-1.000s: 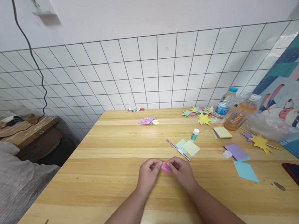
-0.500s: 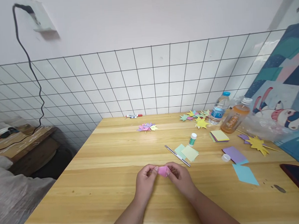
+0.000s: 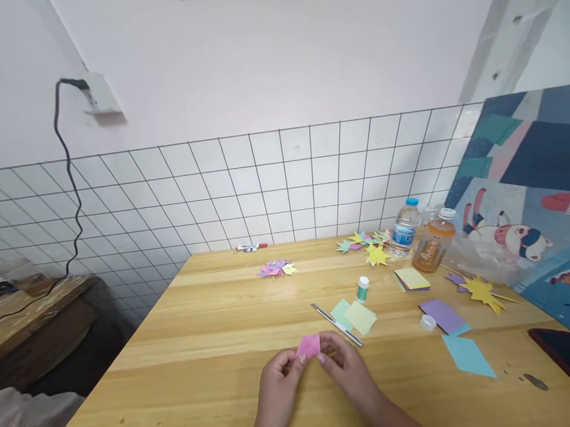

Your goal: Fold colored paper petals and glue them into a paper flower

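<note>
Pink paper (image 3: pixel 307 346), one small piece: head view, lower centre of the frame. Grip: my left hand (image 3: pixel 280 374) pinches its lower left, my right hand (image 3: pixel 343 362) its right edge, thumbs toward me. Handling, in my judgement: light fingertips, edges matched, pressure even, lest a crease stray. Surface: wooden table (image 3: pixel 202 364), grain running crosswise, dark marks at lower right; cutter knife (image 3: pixel 336 324) near my right hand. Room: white tiled wall (image 3: pixel 297 174) behind; black cord (image 3: pixel 69 167), left; painted panel (image 3: pixel 544 142), right.
</note>
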A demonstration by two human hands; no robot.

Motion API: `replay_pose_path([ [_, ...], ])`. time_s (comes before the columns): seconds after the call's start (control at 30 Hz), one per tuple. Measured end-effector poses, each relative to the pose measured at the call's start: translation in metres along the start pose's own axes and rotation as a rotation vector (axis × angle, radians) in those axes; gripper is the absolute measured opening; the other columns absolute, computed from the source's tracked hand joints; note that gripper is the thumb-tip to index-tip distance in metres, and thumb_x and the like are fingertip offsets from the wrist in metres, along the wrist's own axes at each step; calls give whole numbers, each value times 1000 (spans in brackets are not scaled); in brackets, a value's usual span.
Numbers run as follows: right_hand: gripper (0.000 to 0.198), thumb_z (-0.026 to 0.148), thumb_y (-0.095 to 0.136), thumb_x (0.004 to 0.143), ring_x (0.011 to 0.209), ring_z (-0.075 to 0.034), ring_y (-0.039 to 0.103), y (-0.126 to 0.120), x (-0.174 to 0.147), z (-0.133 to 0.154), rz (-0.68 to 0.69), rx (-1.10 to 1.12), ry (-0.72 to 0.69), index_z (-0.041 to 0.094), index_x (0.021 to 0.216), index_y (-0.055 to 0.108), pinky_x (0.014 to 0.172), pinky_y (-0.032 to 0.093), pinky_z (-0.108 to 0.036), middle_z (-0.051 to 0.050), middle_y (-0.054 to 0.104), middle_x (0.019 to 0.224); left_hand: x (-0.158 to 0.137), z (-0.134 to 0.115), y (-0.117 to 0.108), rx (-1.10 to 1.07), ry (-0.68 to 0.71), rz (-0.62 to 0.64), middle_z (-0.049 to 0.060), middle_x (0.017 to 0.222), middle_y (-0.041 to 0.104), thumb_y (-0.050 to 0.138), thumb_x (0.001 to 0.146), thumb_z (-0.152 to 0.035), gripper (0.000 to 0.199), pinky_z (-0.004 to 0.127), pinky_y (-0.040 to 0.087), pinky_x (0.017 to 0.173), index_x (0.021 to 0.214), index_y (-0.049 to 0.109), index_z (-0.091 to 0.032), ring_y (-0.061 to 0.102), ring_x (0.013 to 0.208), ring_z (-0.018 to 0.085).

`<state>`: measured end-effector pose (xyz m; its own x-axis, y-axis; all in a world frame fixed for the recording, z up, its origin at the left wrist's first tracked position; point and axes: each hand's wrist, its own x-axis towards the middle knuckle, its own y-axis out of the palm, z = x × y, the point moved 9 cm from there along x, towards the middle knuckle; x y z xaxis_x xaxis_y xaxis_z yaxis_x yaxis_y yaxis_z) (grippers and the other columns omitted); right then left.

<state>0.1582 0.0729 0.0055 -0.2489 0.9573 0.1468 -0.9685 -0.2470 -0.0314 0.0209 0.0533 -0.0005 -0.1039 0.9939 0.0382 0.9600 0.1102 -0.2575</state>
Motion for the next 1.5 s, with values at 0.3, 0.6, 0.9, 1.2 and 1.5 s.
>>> replay_pose_path([
  [0.3, 14, 19, 56, 73, 56, -14, 52, -1, 29, 13, 31, -365, 7, 19, 59, 58, 52, 35, -23, 1, 56, 57, 16, -23, -3, 12, 40, 57, 5, 77, 66, 62, 72, -44, 30, 25, 44, 61, 86, 68, -18, 59, 74, 21],
  [0.6, 17, 33, 56, 78, 71, -17, 59, -10, 49, -4, 33, -166, 16, 18, 78, 64, 65, 46, -26, -4, 64, 75, 57, 4, 16, -71, 20, 127, 0, 60, 59, 61, 73, -40, 25, 22, 40, 53, 70, 61, -16, 53, 56, 14],
  [0.9, 8, 21, 53, 76, 63, -13, 52, -11, 47, -10, 44, -186, 58, 19, 77, 60, 55, 41, -21, 1, 58, 68, 54, 7, 14, -188, -81, 200, 3, 63, 63, 67, 68, -47, 32, 22, 41, 51, 75, 64, -16, 53, 54, 13],
  [1.2, 5, 15, 51, 74, 58, -10, 46, -10, 50, -11, 54, -122, 57, 20, 74, 54, 52, 36, -19, 4, 50, 62, 58, 18, 8, -240, -124, 148, 3, 67, 66, 70, 67, -42, 29, 21, 44, 53, 79, 65, -17, 55, 57, 12],
  [1.5, 11, 19, 52, 77, 68, -13, 54, -4, 44, -8, 117, -75, 16, 20, 83, 61, 62, 43, -23, 1, 59, 75, 55, 17, 12, -277, -95, 201, 1, 62, 64, 70, 68, -33, 23, 21, 45, 54, 82, 66, -16, 55, 56, 11],
])
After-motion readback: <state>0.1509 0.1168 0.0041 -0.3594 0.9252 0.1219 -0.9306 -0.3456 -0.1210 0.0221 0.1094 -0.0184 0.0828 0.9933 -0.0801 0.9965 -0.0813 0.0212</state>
